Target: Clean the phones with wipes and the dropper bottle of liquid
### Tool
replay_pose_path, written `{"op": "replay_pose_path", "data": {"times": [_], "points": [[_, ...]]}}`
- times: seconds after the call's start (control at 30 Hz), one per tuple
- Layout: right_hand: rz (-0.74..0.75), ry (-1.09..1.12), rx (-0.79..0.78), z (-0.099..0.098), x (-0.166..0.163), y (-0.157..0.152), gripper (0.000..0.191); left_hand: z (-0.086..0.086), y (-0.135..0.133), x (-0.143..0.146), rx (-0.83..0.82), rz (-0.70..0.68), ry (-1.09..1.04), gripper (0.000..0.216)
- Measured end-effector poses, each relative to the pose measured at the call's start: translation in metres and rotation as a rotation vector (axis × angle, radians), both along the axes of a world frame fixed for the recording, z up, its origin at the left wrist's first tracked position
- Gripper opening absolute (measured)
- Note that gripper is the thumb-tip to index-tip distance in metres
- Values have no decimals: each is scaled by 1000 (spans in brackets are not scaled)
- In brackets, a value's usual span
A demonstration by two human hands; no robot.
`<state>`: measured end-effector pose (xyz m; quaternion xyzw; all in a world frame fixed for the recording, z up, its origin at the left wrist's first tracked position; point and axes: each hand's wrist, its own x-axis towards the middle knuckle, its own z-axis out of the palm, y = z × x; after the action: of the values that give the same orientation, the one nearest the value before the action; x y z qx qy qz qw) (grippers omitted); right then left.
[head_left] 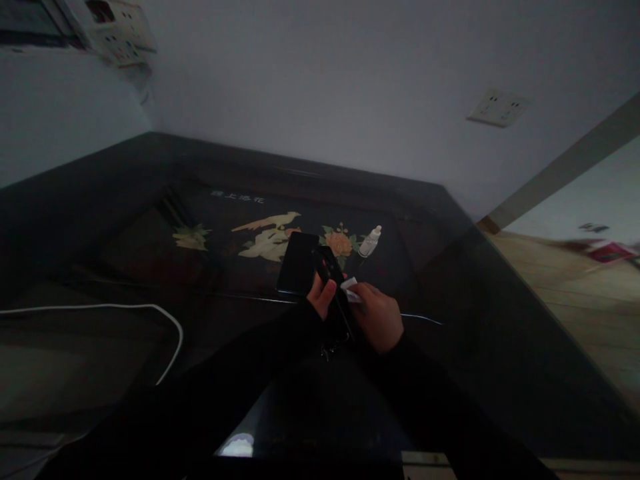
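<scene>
"Head view: what's being held?"

"The left hand [321, 297] has its grip closed round a black phone or case [330, 267], above the counter [465, 280], between far and near edges. The right hand [377, 317] pinches a white wipe [351, 290] at its side."

"What could go wrong?"

"Hard pressure against a loose left grip could drop it onto the flat phone [295, 263] just beside. A careless right-hand sweep toward the far right corner could knock the bottle [371, 241]."
</scene>
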<state>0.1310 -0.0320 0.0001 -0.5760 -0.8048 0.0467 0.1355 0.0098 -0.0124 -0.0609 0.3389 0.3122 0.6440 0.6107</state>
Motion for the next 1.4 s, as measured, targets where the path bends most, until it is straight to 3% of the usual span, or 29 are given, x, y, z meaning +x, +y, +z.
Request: {"op": "replay_pose_path", "data": {"times": [0.17, 0.27, 0.43, 0.57, 0.7, 1.07, 1.27, 1.4], "points": [[-22, 3, 41, 21, -30, 45, 23, 8, -8, 8, 43, 79, -4, 67], [-38, 3, 50, 26, -37, 52, 25, 16, -12, 8, 55, 81, -1, 69], [6, -15, 5, 12, -16, 17, 18, 18, -9, 5, 11, 75, -9, 70], [18, -1, -43, 1, 7, -15, 17, 14, -7, 5, -72, -9, -90, 72], [29, 18, -38, -3, 13, -22, 17, 11, -8, 6, -58, -17, -106, 72], [-38, -51, 99, 22, -33, 45, 24, 18, -14, 5, 36, 3, 50, 73], [-2, -82, 66, 3, -8, 7, 19, 15, -10, 4, 0, 42, 32, 67], [28, 0, -15, -8, 15, -22, 22, 13, -9, 6, -51, -18, -69, 67]]}}
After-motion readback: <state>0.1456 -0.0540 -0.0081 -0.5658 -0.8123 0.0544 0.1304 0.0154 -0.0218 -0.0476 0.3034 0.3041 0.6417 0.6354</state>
